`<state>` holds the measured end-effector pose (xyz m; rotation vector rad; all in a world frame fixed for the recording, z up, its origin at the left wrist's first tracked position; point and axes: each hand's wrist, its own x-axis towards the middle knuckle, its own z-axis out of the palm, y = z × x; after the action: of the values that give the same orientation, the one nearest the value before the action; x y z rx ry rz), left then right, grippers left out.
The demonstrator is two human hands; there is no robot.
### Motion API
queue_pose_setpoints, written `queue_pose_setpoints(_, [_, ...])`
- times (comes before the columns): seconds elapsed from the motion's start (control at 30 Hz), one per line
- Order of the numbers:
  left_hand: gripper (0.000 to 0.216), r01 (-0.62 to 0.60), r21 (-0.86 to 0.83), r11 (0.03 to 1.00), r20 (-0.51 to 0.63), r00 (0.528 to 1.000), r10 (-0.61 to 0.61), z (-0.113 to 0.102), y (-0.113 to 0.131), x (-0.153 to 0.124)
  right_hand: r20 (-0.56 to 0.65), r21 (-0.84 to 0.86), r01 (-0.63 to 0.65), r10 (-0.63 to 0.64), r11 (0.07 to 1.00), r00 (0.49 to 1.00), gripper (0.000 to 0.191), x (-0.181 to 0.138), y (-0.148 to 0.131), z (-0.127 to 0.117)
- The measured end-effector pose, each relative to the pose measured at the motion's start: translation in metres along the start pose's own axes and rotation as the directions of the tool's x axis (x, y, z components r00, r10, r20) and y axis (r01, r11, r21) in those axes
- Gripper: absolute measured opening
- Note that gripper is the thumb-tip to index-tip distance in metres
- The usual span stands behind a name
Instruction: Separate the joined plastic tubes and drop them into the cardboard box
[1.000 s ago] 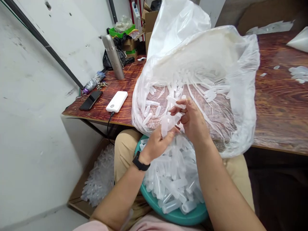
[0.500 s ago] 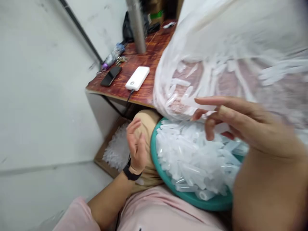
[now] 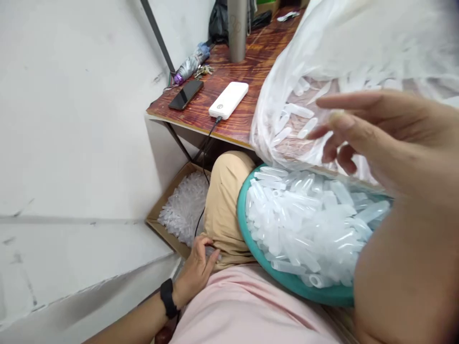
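My left hand (image 3: 196, 268), with a black band on its wrist, is low beside my thigh. Its thumb and fingers close around a small translucent plastic tube (image 3: 213, 252) at the edge of my lap. My right hand (image 3: 380, 129) is raised over the near edge of a clear plastic bag (image 3: 267, 112), its fingers apart and nothing visible between them. Below it, a teal basin (image 3: 247, 234) on my lap is heaped with translucent plastic tubes (image 3: 304, 224). More loose tubes (image 3: 299, 111) lie inside the bag.
A cardboard box (image 3: 158, 215) of similar pieces stands on the floor left of my knee. On the wooden table (image 3: 201, 112) are a phone (image 3: 186, 94), a white power bank (image 3: 228, 99) with a cable, keys (image 3: 204, 71), a folded umbrella (image 3: 192, 63) and a metal post (image 3: 236, 33).
My left hand has come down from above my knee to the tube beside my thigh. My right hand has lifted away from the basin; the pale tubes seen at its fingers no longer show there.
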<state>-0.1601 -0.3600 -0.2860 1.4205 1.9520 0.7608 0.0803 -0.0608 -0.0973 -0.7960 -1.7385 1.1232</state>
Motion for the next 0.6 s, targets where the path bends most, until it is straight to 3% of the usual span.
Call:
queue_pose_setpoints(0.1, [0.02, -0.144, 0.114, 0.983, 0.138, 0.982, 0.128, -0.007, -0.003, -0.001, -0.08, -0.067, 0.071, -0.077, 0.995, 0.994, 0.023, 0.016, -0.019, 0.006])
queue_pose_setpoints(0.2, [0.021, -0.294, 0.245, 0.924, 0.266, 0.937, 0.227, -0.019, 0.0, 0.003, -0.05, -0.069, 0.127, -0.13, 0.99, 0.99, 0.02, 0.034, -0.032, 0.014])
queue_pose_setpoints(0.3, [0.02, -0.264, 0.223, 0.938, 0.282, 0.939, 0.197, -0.031, 0.004, 0.013, 0.0, -0.044, 0.213, -0.213, 0.976, 0.977, 0.019, 0.047, -0.037, 0.019])
queue_pose_setpoints(0.37, [0.023, -0.17, 0.192, 0.967, 0.175, 0.975, 0.136, -0.036, 0.005, 0.023, 0.032, -0.114, 0.247, -0.245, 0.962, 0.969, 0.021, 0.045, -0.036, 0.016])
queue_pose_setpoints(0.5, [0.035, 0.006, 0.076, 0.997, -0.082, 0.997, 0.0, -0.038, 0.016, 0.05, 0.092, -0.455, 0.234, -0.216, 0.859, 0.972, 0.024, -0.008, -0.015, -0.016])
queue_pose_setpoints(0.57, [0.036, 0.03, 0.031, 0.999, -0.066, 0.997, -0.028, -0.037, 0.03, 0.067, 0.067, -0.551, 0.141, -0.125, 0.822, 0.99, 0.025, -0.058, 0.005, -0.039])
queue_pose_setpoints(0.6, [0.035, -0.002, 0.034, 0.999, -0.04, 0.999, 0.004, -0.036, 0.04, 0.077, -0.02, -0.585, 0.042, -0.066, 0.81, 0.998, 0.026, -0.087, 0.018, -0.049])
